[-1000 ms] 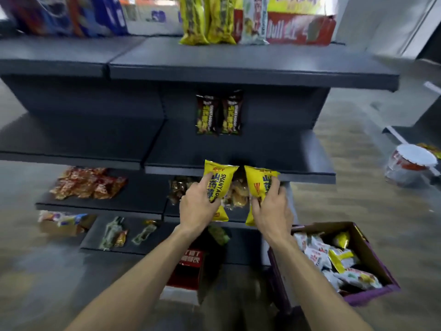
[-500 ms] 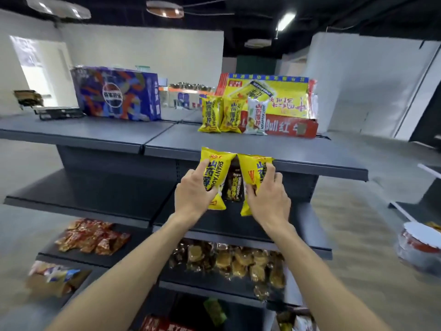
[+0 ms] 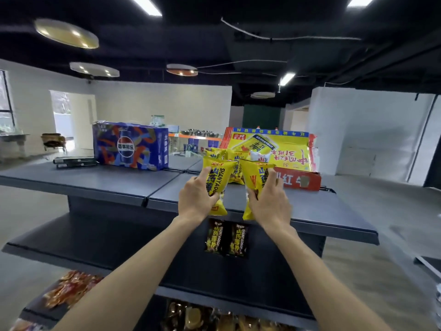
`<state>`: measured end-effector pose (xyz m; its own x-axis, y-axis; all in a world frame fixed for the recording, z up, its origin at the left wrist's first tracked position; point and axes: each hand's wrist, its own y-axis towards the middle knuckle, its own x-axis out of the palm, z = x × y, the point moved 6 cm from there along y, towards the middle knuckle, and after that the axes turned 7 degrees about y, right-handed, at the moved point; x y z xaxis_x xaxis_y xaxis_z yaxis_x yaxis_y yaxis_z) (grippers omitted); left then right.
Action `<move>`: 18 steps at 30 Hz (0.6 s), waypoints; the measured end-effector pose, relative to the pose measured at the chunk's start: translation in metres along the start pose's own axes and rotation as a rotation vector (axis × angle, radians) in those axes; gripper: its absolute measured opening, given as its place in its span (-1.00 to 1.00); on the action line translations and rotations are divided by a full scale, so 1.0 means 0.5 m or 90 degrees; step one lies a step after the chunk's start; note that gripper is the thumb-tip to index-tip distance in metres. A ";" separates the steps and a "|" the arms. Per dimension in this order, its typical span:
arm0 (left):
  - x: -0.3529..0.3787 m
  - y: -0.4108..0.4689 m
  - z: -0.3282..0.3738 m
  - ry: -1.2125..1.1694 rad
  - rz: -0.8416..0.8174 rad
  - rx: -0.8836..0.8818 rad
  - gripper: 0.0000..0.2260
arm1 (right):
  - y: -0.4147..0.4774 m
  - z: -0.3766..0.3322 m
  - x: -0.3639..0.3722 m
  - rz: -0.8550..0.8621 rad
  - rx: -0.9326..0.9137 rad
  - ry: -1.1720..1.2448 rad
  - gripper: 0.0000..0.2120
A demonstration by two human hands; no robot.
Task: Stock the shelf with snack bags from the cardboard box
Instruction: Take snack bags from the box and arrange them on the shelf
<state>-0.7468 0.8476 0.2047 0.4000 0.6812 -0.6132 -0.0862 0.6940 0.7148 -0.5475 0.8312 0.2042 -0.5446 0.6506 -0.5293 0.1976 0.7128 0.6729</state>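
My left hand (image 3: 194,199) grips a yellow snack bag (image 3: 218,180) upright. My right hand (image 3: 270,204) grips a second yellow snack bag (image 3: 256,181) beside it. Both bags hang just above the front part of the dark top shelf (image 3: 107,180). Behind them, several matching yellow bags (image 3: 235,163) stand on that shelf against a yellow and red carton (image 3: 286,151). The cardboard box is out of view.
A blue drinks case (image 3: 130,145) stands on the top shelf to the left, with a flat black item (image 3: 75,161) beside it. Two dark snack bags (image 3: 226,240) stand on the shelf below. Red packets (image 3: 71,287) and brown packets (image 3: 202,318) lie on lower shelves.
Both hands rose with the two yellow bags, from the height of the lower shelves to above the top shelf. The view tilted upward and the cardboard box left the frame.
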 end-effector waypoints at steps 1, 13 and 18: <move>0.007 0.014 -0.007 0.000 0.000 -0.002 -0.38 | 0.012 -0.001 0.008 0.003 0.001 0.000 -0.40; 0.128 0.230 -0.140 -0.025 -0.018 0.020 -0.40 | 0.182 -0.029 0.186 0.032 0.024 -0.046 -0.41; 0.196 0.279 -0.162 0.044 -0.062 0.012 -0.39 | 0.227 -0.014 0.248 0.023 0.041 -0.070 -0.39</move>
<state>-0.7934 1.0299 0.2170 0.3419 0.6253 -0.7015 -0.0327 0.7540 0.6561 -0.5982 0.9908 0.2185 -0.4440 0.6987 -0.5609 0.2699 0.7012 0.6599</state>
